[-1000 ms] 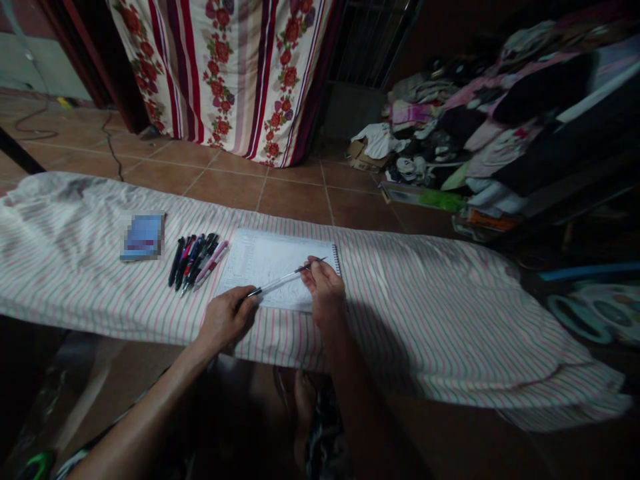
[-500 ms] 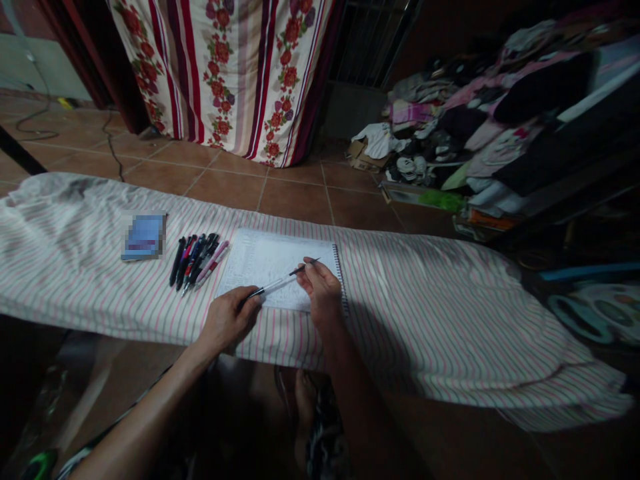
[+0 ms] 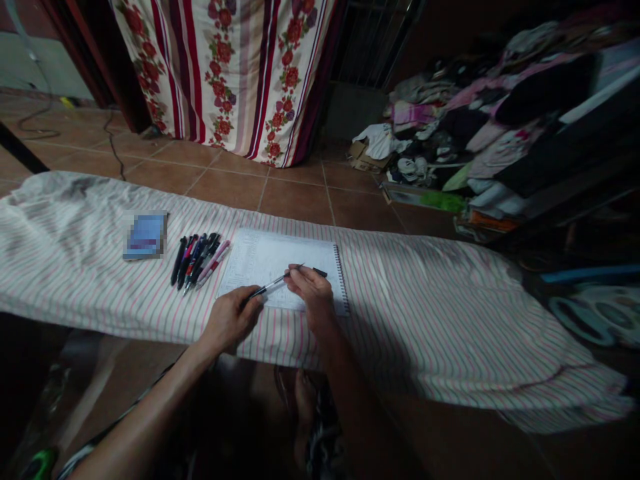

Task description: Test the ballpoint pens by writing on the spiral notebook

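My left hand (image 3: 234, 319) is closed around the dark end of a clear-barrelled pen (image 3: 274, 284), just above the notebook's near edge. The pen slants up to the right. At its far, dark-tipped end, the fingers of my right hand (image 3: 313, 293) are pinched together on it. A short black piece like a pen cap (image 3: 320, 272) shows just beyond my right fingers; whether it is held or lies on the page I cannot tell. Under both hands lies a spiral notebook (image 3: 260, 250) with faint marks on its page and its coil on the right.
Several pens (image 3: 197, 260) lie side by side left of the notebook. Farther left is a blurred blue packet or booklet (image 3: 145, 237). A striped cloth (image 3: 425, 300) covers the table. Beyond hang a floral curtain (image 3: 250, 80) and a heap of clothes (image 3: 450, 127).
My right hand has shifted left along the pen, its fingers now pinching nearer the barrel. The black piece now shows separately beyond those fingers. My left hand has barely moved.
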